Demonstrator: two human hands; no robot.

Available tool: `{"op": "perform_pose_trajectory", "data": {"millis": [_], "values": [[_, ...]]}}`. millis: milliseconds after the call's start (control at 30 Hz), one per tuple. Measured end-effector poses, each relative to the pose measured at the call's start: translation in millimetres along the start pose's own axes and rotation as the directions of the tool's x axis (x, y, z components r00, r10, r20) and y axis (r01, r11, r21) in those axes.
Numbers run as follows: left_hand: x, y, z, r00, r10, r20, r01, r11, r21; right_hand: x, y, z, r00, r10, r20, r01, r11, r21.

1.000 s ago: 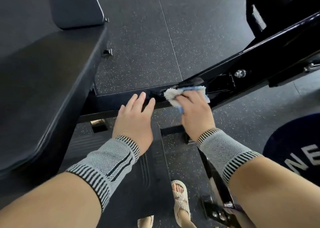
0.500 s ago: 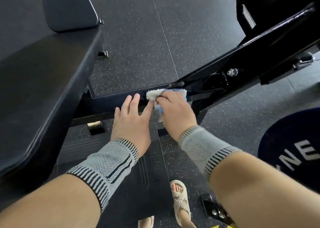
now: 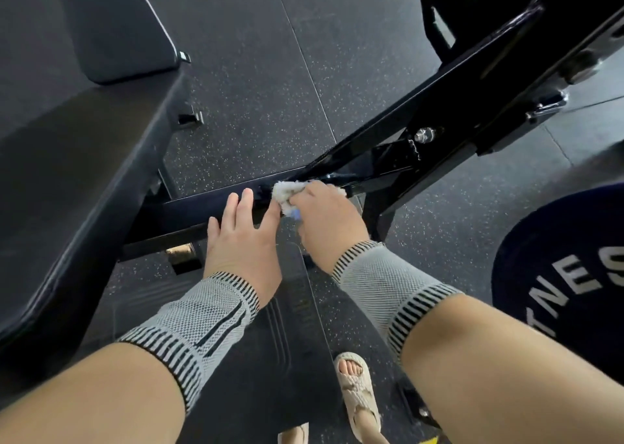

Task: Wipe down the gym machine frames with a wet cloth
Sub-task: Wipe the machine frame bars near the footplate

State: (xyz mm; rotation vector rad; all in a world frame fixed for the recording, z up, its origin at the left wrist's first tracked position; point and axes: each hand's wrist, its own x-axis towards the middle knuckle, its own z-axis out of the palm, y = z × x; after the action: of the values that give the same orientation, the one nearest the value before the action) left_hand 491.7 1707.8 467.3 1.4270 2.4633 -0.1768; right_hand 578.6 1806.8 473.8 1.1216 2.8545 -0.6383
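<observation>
A black steel machine frame (image 3: 439, 112) slants from the upper right down to a low horizontal bar (image 3: 196, 214) at the centre. My right hand (image 3: 327, 220) grips a crumpled white and blue cloth (image 3: 283, 192) and presses it on the frame where the slanted beam meets the bar. My left hand (image 3: 241, 237) rests flat on the horizontal bar just left of the cloth, fingers straight. Both wrists wear grey striped knit sleeves.
A black padded bench seat (image 3: 67, 173) fills the left side, its back pad (image 3: 111, 24) above. A dark weight plate with white letters (image 3: 567, 274) lies at the right. A black foot plate (image 3: 263, 359) and my sandalled foot (image 3: 358, 386) are below. Speckled rubber floor (image 3: 263, 89) lies beyond.
My right hand has slid the cloth leftward along the frame, from the beam joint toward my left hand. The left hand has stayed on the bar.
</observation>
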Motion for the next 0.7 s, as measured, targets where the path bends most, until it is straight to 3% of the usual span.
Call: {"op": "perform_pose_trajectory", "data": {"millis": [67, 133, 167, 200, 233, 333, 433, 533, 700], "values": [[0.5, 0.0, -0.8, 1.000, 0.001, 0.002, -0.001, 1.000, 0.017, -11.6, 16.8, -5.8, 0.973, 0.232, -0.014, -0.224, 0.950, 0.218], [0.8, -0.3, 1.3, 1.000, 0.002, -0.011, -0.002, 1.000, 0.010, -21.1, 31.7, -20.0, 0.831, 0.551, -0.075, -0.429, 0.722, 0.543], [1.3, -0.8, 3.0, 1.000, 0.006, -0.019, -0.006, 1.000, 0.009, -20.7, 36.7, -23.6, 0.754, 0.644, -0.131, -0.430, 0.634, 0.642], [1.4, -1.3, 4.4, 1.000, 0.010, -0.025, -0.010, 1.000, 0.012, -16.1, 38.6, -22.9, 0.718, 0.670, -0.189, -0.414, 0.629, 0.659], [1.5, -1.9, 5.2, 1.000, 0.013, -0.028, -0.013, 1.000, 0.013, -10.1, 34.8, -21.7, 0.745, 0.631, -0.219, -0.408, 0.689, 0.599], [1.9, -3.1, 5.8, 1.000, 0.014, -0.022, -0.014, 1.000, -0.007, -3.3, 16.1, -3.8, 0.920, 0.343, -0.188, -0.304, 0.930, 0.207], [1.0, -3.0, 5.2, 1.000, 0.014, -0.023, -0.014, 0.999, -0.029, -10.9, 16.5, 5.4, 0.964, 0.241, -0.114, -0.249, 0.966, -0.065], [1.0, -3.1, 2.9, 1.000, 0.013, -0.021, -0.014, 0.999, -0.037, -10.4, 33.2, 1.3, 0.960, 0.258, -0.109, -0.270, 0.956, -0.117], [1.1, -1.2, 2.7, 1.000, 0.002, -0.022, -0.004, 0.999, -0.050, 1.1, 10.9, 12.1, 0.925, 0.354, -0.137, -0.362, 0.931, -0.044]]}}
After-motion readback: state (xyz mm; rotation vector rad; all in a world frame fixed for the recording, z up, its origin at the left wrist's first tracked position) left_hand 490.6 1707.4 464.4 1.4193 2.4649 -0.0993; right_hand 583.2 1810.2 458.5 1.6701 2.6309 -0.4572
